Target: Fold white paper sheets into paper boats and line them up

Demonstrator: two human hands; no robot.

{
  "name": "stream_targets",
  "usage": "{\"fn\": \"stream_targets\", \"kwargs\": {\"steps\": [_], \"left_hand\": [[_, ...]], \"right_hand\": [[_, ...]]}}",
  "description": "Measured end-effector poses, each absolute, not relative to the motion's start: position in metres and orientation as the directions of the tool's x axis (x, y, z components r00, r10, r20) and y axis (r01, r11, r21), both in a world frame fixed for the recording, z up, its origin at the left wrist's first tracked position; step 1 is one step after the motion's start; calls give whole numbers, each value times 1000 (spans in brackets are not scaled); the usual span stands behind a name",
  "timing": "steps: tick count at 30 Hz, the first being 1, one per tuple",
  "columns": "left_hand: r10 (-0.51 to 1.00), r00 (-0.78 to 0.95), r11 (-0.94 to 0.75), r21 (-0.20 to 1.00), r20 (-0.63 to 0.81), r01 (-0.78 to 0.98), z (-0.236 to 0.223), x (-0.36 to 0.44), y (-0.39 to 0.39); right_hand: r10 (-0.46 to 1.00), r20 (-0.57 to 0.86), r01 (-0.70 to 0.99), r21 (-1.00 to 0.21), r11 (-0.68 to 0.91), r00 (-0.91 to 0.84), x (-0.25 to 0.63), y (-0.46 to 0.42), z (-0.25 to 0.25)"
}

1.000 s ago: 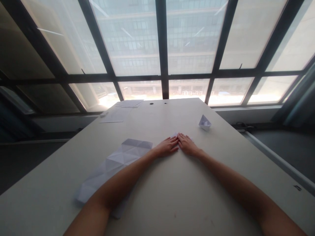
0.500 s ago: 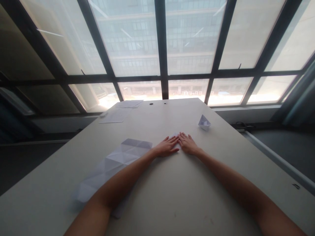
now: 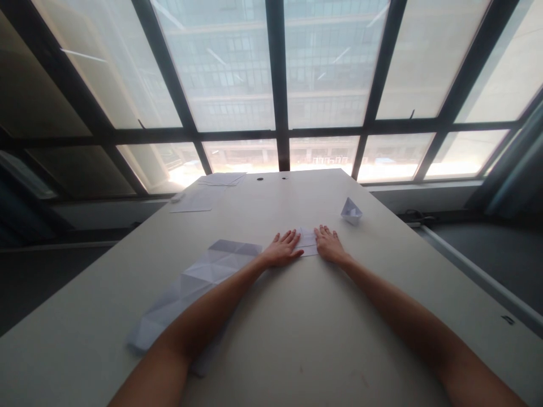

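Observation:
A small folded sheet of white paper (image 3: 307, 240) lies flat on the table between my two hands. My left hand (image 3: 283, 249) rests palm down over its left side, fingers spread. On its right edge lies my right hand (image 3: 329, 243), flat with the fingers stretched out. Both hands cover part of the paper, so its full outline is hidden. A large creased white sheet (image 3: 199, 277) lies to the left, partly beneath my left forearm. Further off to the right of my right hand stands a folded paper boat (image 3: 351, 211).
The white table (image 3: 297, 322) reaches to the windows. Several flat sheets of paper (image 3: 223, 179) lie at its far left, with another sheet (image 3: 193, 202) nearer. Two dark round spots mark the far end. A small dark object (image 3: 508, 320) is near the right edge.
My hands have slid apart, the left one leftward and the right one rightward. More of the folded paper shows between them now.

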State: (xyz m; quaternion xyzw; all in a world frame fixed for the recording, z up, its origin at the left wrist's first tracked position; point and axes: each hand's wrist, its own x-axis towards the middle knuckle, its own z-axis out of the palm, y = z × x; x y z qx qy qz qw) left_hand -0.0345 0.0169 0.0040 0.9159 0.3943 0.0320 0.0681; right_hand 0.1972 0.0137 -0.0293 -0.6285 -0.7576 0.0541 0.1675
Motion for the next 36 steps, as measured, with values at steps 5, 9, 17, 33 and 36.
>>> {"fn": "stream_targets", "kwargs": {"steps": [5, 9, 17, 33, 36], "left_hand": [[773, 633, -624, 121, -53, 772, 6, -35, 18], [791, 605, -596, 110, -85, 795, 9, -33, 15], [718, 693, -682, 133, -66, 720, 16, -38, 12], [707, 704, -705, 150, 75, 693, 10, -35, 9], [699, 707, -714, 160, 107, 682, 8, -33, 10]], "right_hand": [[983, 136, 964, -220, 149, -121, 203, 13, -22], [986, 135, 975, -186, 118, -94, 204, 11, -17], [971, 219, 959, -240, 148, -95, 202, 12, -14], [775, 347, 716, -309, 626, -528, 186, -1, -4], [784, 351, 733, -297, 612, -513, 184, -5, 3]]}}
